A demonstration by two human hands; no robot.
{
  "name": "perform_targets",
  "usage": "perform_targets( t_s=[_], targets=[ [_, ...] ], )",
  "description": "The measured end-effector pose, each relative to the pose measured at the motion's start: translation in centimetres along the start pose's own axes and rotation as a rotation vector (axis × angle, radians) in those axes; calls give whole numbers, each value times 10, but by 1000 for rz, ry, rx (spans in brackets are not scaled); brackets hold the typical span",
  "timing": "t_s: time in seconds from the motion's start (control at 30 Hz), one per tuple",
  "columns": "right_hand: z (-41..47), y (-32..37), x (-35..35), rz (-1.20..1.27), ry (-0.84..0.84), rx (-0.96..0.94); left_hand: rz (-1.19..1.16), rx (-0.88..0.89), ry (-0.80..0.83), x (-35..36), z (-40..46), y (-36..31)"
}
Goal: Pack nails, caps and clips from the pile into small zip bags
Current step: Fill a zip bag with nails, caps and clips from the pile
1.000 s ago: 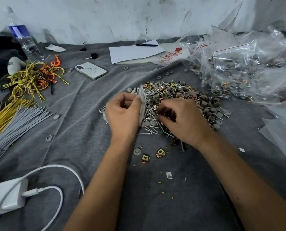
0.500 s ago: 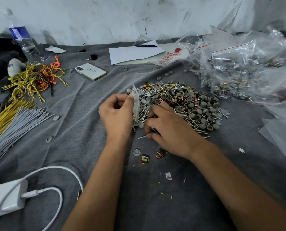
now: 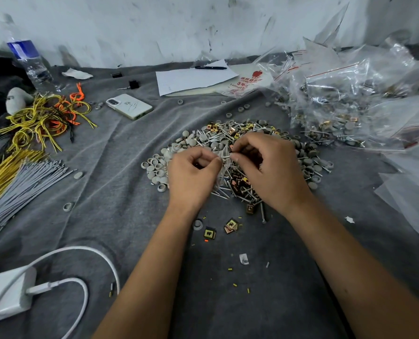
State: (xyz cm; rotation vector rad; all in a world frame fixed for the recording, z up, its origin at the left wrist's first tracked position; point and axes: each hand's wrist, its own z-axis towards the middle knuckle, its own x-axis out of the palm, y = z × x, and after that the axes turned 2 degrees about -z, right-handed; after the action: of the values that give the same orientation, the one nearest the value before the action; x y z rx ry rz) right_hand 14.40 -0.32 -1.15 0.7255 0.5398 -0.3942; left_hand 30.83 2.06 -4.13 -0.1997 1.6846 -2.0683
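A pile of nails, grey caps and brass clips [image 3: 230,133] lies on the grey cloth [image 3: 120,192] in the middle. My left hand [image 3: 191,174] pinches a small clear zip bag [image 3: 224,167] at its mouth, just above the pile. My right hand [image 3: 269,167] is curled over the pile's right half, and its thumb and forefinger pinch nails [image 3: 224,156] at the bag's mouth. The bag is mostly hidden between the two hands. A few loose clips [image 3: 231,226] lie in front of the pile.
Filled zip bags [image 3: 345,106] are heaped at the right. A phone [image 3: 129,106], paper with a pen [image 3: 193,78] and a water bottle [image 3: 30,62] lie at the back. Yellow and orange wires [image 3: 44,116], grey ties [image 3: 20,184] and a white charger [image 3: 5,294] fill the left.
My right hand has lifted from the pile's near edge and moved up to the bag's mouth with nails. My left hand has shifted slightly right with the bag.
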Motion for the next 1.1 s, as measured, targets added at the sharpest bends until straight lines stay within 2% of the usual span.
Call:
perform_targets(
  t_s=[0.2, 0.47, 0.8, 0.93, 1.03, 1.1],
  targets=[
    [0, -2, 1, 23, 51, 25, 62, 43, -13, 1, -3, -5],
    [1, -5, -1, 74, 11, 87, 50, 50, -58, -1, -1, -8],
    [0, -4, 3, 65, -13, 75, 35, 118, 25, 1, -9, -17],
    [1, -5, 4, -10, 52, -8, -6, 124, 24, 0, -8, -14],
    [1, -6, 4, -36, 132, 7, -58, 100, -3, -1, -7, -12],
    [2, -7, 1, 5, 107, 35, -79, 82, -39, -1, -5, -11]
  ],
)
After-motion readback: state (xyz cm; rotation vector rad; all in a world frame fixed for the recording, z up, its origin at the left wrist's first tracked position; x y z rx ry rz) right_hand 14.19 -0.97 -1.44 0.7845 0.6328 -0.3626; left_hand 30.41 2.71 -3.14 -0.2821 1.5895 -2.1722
